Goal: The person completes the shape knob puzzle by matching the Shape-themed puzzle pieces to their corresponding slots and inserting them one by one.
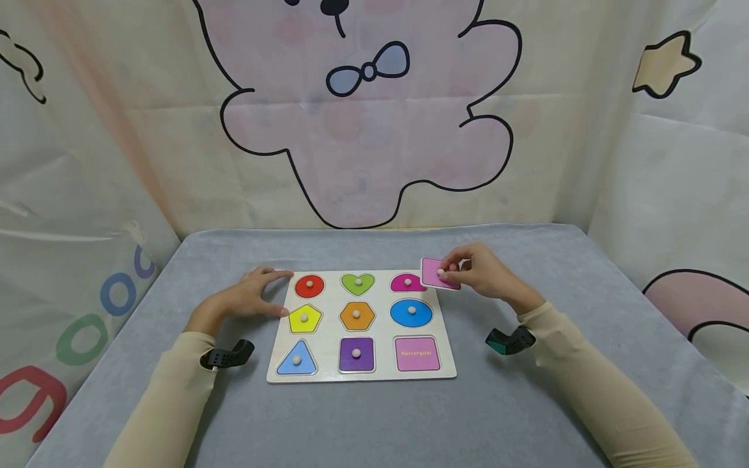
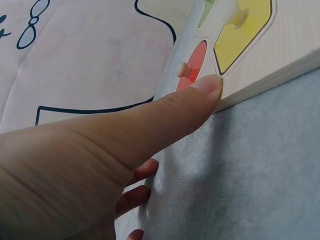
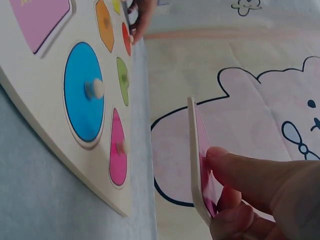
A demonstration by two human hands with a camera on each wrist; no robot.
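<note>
A white wooden puzzle board (image 1: 328, 379) lies flat on the table with knobbed shapes set in it. My left hand (image 1: 248, 296) rests at its left edge, thumb on the rim near the yellow pentagon (image 1: 305, 318) and a fingertip at the upper corner. Over the board's upper right corner, my right hand (image 1: 481, 270) pinches a pink rectangular puzzle piece (image 1: 432, 273) by its knob. The piece is tilted and raised, and in the head view it covers part of the magenta semicircle (image 1: 404, 282). A pink recess with printed lettering (image 1: 417, 353) shows at the board's lower right.
A grey cloth covers the table (image 1: 363, 429). Behind it hangs a curtain (image 1: 374, 130) with a cartoon drawing. Other shapes sit in the board, among them a blue oval (image 1: 411, 318), a purple square (image 1: 356, 364) and a blue triangle (image 1: 296, 364).
</note>
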